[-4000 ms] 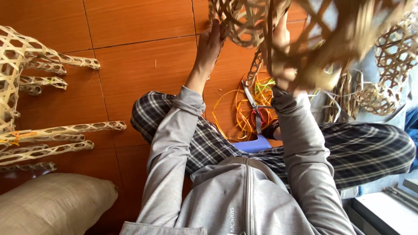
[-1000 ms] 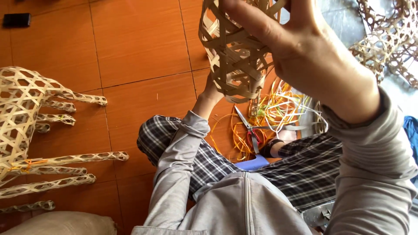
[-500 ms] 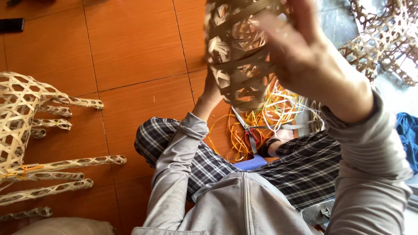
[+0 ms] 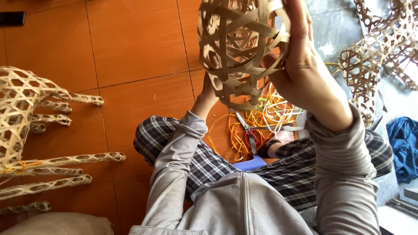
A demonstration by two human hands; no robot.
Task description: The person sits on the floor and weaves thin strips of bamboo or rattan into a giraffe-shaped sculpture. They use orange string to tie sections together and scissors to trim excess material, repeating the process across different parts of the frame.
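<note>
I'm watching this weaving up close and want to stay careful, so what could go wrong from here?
The woven bamboo shell is held up by the right hand and left hand; loose strip ends could perhaps scratch fingers or the face. The scissors lie among tangled cords on the floor between the legs, possibly easy to snag or kneel on.

No packages, labels, signs or screens can be told for certain. The only candidate is a small flat black slab (image 4: 11, 18) lying on the orange tile floor (image 4: 130, 43) at the far upper left, well apart from both grips; whether it is a screen cannot be told from here.
</note>
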